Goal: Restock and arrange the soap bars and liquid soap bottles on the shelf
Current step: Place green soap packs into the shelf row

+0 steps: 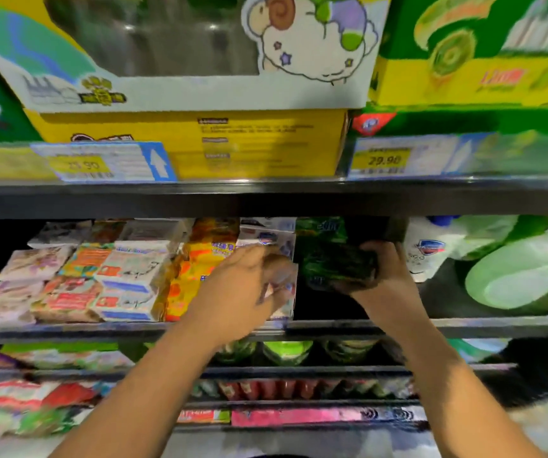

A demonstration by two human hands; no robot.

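Along the left end of the middle shelf, wrapped soap bars lie stacked in rows up to the front edge, with orange-yellow packs just beside them to the right. Near the middle of the shelf the left grip reaches in over the front edge. Its fingertips lie against a white-and-blue soap pack that stands next to the orange-yellow packs. Blur hides whether the fingers pinch that pack or only touch it. Just right of it, above a dark gap in the shelf, the right grip is curled round a dark green soap pack, fingers over its top and thumb under its lower edge. The pack juts out to the left of the palm, tilted and clear of the shelf board. More green packs sit behind it. A white soap bottle stands just right of this grip, and pale green refill pouches lie towards the shelf's right end.
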